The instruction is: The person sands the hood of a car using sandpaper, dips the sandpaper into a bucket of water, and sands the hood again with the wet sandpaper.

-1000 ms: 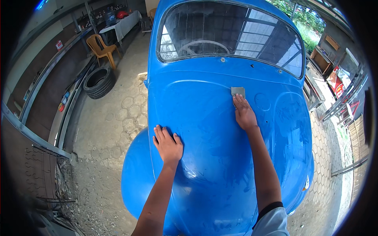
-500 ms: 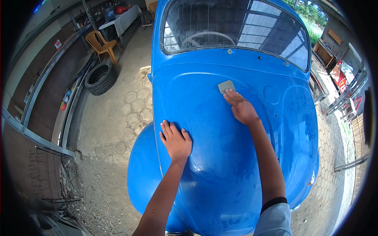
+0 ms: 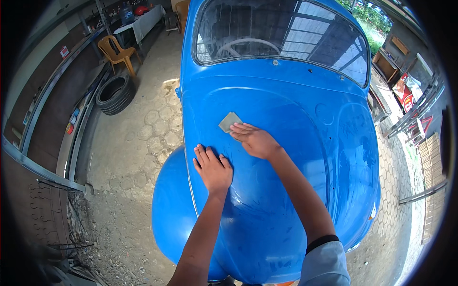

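The blue hood (image 3: 267,190) of a rounded car fills the middle of the view, its paint marked with faint smears and darker streaks. My right hand (image 3: 256,142) presses a folded greyish-beige piece of sandpaper (image 3: 230,122) against the upper left part of the hood. Its fingers overlap the near right corner of the piece. Lower and to the left, my left hand (image 3: 214,171) lies flat on the hood near its left seam, fingers spread, holding nothing.
Beyond the hood is the windshield (image 3: 281,35). The rounded left fender (image 3: 169,205) bulges beside the hood. Leftward on the paved floor are a tire (image 3: 116,95) and a yellow plastic chair (image 3: 117,52). A metal rack (image 3: 417,112) stands at the right.
My right hand has slid the sandpaper leftward and slightly nearer across the hood, toward my left hand. My left hand has stayed in place on the paint. The view has shifted slightly.
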{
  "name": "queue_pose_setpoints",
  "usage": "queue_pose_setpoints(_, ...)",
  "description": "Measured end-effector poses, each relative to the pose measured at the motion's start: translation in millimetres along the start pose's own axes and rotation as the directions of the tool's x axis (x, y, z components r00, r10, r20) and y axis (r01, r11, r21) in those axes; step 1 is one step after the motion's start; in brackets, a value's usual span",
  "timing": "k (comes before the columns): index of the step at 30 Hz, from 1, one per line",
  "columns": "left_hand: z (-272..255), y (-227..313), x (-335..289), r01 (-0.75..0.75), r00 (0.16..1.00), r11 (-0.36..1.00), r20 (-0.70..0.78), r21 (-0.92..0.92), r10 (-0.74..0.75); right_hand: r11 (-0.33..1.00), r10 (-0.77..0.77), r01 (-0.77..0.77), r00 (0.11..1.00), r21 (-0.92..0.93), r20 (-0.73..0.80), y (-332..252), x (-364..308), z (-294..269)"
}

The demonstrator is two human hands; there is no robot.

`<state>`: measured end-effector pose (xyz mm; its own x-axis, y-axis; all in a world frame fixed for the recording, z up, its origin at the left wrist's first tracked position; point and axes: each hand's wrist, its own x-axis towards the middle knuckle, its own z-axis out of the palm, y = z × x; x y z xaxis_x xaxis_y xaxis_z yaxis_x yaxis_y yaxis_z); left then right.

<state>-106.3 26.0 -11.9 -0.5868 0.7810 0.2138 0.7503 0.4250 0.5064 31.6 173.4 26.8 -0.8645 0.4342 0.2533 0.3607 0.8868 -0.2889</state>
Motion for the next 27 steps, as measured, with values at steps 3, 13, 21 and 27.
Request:
queue_pose_setpoints(3,-1,14,1,0.0,1.0,1.0,-0.007,0.0,0.0,0.957,0.196,-0.234,0.958,-0.169,-0.211,80,-41,-57)
queue_pose_setpoints(13,3,3,0,0.007,0.999,1.0,-0.052,0.022,-0.006,0.961,0.157,-0.202,0.96,-0.188,-0.232,-49,-6,40)
queue_pose_setpoints(21,5,17,3,-0.017,0.999,0.997,-0.034,-0.081,0.014,0.949,0.302,-0.316,0.913,-0.008,-0.272,-17,-173,-54)
queue_pose_setpoints(27,-1,-5,5,-0.056,0.998,0.994,0.007,-0.096,0.057,0.659,0.664,-0.53,0.743,0.535,-0.082,-151,-267,-80)
